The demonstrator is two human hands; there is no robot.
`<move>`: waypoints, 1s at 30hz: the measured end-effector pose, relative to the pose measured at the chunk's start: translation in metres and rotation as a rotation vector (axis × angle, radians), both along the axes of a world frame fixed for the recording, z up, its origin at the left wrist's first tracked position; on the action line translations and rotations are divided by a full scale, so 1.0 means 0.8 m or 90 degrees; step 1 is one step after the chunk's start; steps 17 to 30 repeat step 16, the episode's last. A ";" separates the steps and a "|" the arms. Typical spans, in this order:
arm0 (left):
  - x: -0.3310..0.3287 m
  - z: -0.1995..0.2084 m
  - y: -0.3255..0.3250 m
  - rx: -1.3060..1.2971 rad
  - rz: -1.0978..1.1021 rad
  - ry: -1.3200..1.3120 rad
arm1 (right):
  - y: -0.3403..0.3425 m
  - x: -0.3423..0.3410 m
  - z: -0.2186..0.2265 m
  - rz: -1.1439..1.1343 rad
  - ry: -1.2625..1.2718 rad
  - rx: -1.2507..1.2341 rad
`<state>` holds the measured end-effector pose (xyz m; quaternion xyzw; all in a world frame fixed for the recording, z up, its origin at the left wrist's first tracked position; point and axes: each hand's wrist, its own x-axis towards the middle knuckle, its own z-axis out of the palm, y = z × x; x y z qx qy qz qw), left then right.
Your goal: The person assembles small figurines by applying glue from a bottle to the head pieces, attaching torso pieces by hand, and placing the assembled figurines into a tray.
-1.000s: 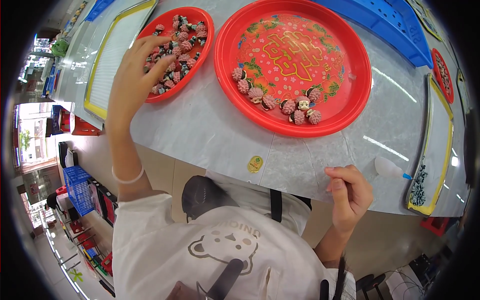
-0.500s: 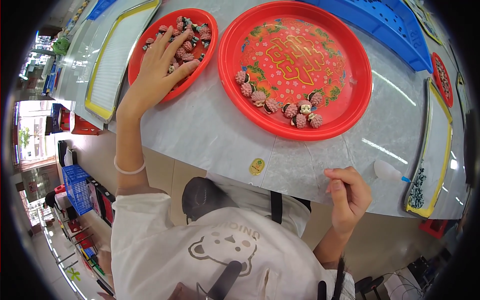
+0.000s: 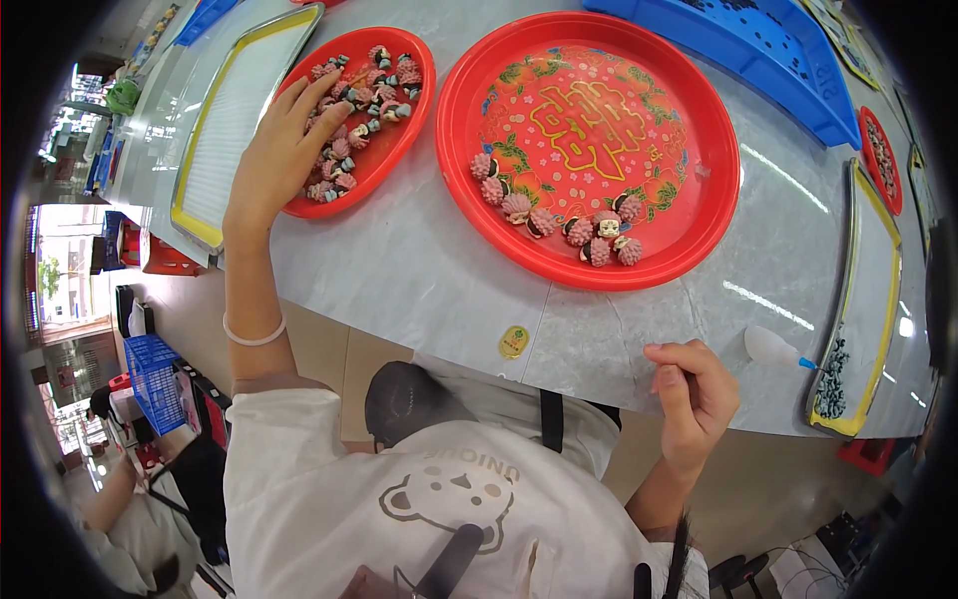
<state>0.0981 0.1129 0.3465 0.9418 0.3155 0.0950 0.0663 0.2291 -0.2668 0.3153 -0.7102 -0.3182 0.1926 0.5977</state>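
Note:
My left hand (image 3: pixel 284 150) reaches over the small red oval tray (image 3: pixel 419 110) at the upper left. Its fingers are stretched out and apart, the tips among small pink-haired doll heads (image 3: pixel 374 95) with bits of pale blue; whether they touch one is hard to tell. Beside it stands a large round red tray (image 3: pixel 599 278) with a printed floral pattern. Several similar pink-haired heads (image 3: pixel 579 232) sit along its near left and near edge. At the table's front edge my right hand (image 3: pixel 696 399) is curled closed, thumb against the bent fingers, with nothing showing in it.
A blue bin (image 3: pixel 808 90) with small dark pieces stands at the upper right. Near the right edge are a white squeeze bottle (image 3: pixel 770 345) with a blue tip and a yellow-edged tray (image 3: pixel 848 424) holding dark bits. Another yellow-edged tray (image 3: pixel 215 140) lies at left.
My left hand has drawn back and left a little, uncovering more heads in the small tray. My right hand has hardly moved. Another person has come into view at the lower left.

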 end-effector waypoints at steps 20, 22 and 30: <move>-0.001 0.049 -0.052 -0.225 -0.050 0.089 | 0.003 -0.001 -0.004 -0.027 -0.008 0.038; -0.001 0.049 -0.052 -0.225 -0.050 0.089 | 0.003 -0.001 -0.004 -0.027 -0.008 0.038; -0.001 0.049 -0.052 -0.225 -0.050 0.089 | 0.003 -0.001 -0.004 -0.027 -0.008 0.038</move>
